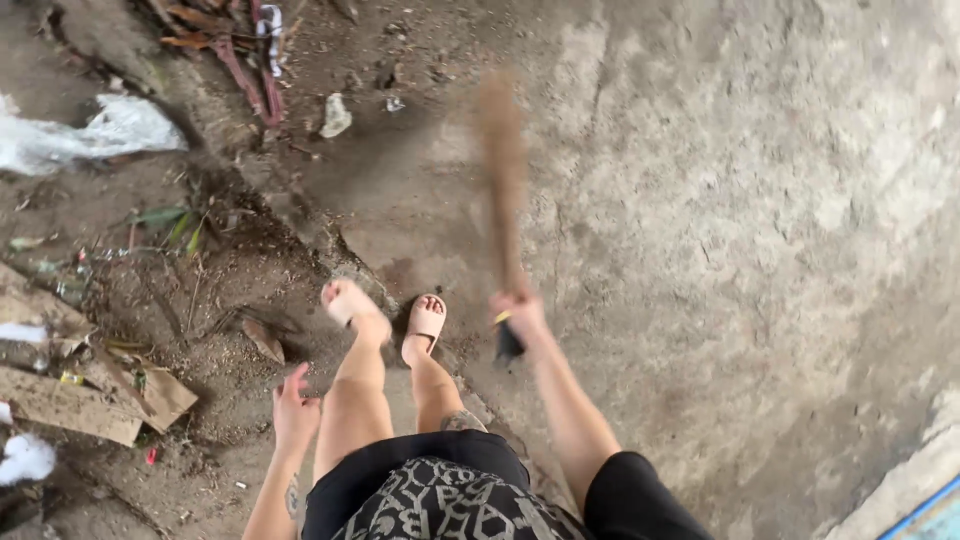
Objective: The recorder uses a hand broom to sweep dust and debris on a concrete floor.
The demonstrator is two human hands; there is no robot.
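Brown bristles blur ahead: the broom (503, 170) runs lengthwise away from the right hand (520, 315), fingers clenched round its handle; the left hand (294, 405) hangs empty, fingers spread.

The broom (505, 190) is a short hand broom with a brown, bushy brush and a dark handle end. It points away from the person's feet (390, 320), its brush blurred over the bare concrete floor (750, 200) just beyond them, seemingly lifted off it. Its handle is gripped just beside the right foot.
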